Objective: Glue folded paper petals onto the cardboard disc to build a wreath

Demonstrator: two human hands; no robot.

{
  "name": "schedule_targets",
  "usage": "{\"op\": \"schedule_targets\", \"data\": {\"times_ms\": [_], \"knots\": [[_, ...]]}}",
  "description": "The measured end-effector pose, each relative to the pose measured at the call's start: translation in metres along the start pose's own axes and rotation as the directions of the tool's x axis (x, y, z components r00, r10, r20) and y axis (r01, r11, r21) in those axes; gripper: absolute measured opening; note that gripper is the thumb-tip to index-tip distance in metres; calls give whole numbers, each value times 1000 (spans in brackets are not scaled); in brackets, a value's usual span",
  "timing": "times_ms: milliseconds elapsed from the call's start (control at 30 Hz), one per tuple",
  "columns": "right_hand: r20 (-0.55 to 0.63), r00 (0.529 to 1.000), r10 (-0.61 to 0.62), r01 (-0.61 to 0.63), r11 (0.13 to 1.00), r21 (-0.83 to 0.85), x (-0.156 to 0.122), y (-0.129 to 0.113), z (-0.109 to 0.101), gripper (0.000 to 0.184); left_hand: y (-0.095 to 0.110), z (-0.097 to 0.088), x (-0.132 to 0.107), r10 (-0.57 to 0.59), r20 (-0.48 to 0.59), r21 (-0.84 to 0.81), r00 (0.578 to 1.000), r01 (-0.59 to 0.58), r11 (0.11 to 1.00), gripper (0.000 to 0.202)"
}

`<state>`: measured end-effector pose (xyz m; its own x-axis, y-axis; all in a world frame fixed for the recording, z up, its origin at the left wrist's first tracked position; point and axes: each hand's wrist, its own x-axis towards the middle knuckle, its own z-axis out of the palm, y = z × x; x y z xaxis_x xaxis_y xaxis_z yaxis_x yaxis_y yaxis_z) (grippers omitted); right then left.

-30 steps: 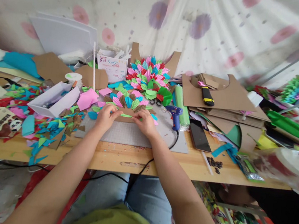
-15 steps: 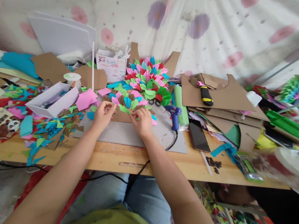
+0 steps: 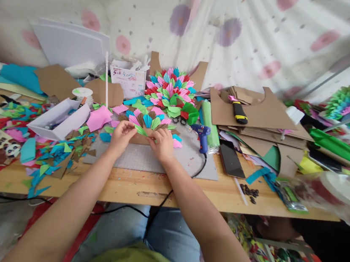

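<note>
So the left hand (image 3: 120,138) has thumb and fingertips pinched on one end of a green paper petal (image 3: 141,131), and the right hand (image 3: 162,145) has its fingers closed on the other end. The petal's stretched between them, right above a piece of brown cardboard (image 3: 138,140) sitting on a gray mat (image 3: 139,160). Behind the fingers there's a bunch of pleated petals (image 3: 147,121) in blue, brown, pink and green, pretty fun colors tbh.

A blue glue gun (image 3: 203,139) is on the mat's right side, with a phone (image 3: 231,158) just beside the mat. Farther back, a big flowery paper piece (image 3: 173,89) has cardboard arms poking up behind it. Over left is a white open box (image 3: 59,122) next to a messy heap of paper scraps (image 3: 52,157), all on a wooden table (image 3: 116,189).
</note>
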<state>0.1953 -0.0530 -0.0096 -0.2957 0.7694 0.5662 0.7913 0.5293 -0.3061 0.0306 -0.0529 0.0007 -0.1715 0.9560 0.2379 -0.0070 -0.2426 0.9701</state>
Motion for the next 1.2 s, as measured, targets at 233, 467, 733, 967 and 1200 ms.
{"op": "schedule_targets", "data": {"times_ms": [233,467,733,967,1200], "knots": [[55,998,-19,17,999,31,0,4,5,14,-2,1,0,-7,-2,-38,1000,7,999,22],[116,991,-64,54,995,83,0,1,3,12,-4,2,0,-5,45,-104,999,10,995,27],[100,995,-26,23,999,30,1,0,-1,13,-6,2,2,-38,9,-174,999,38,984,36],[66,998,4,-6,1000,25,2,1,-2,13,-4,1,1,-80,15,-133,997,82,988,43],[51,999,-20,21,999,-26,1,0,-1,13,-2,4,-1,-20,2,-68,1000,20,997,36]]}}
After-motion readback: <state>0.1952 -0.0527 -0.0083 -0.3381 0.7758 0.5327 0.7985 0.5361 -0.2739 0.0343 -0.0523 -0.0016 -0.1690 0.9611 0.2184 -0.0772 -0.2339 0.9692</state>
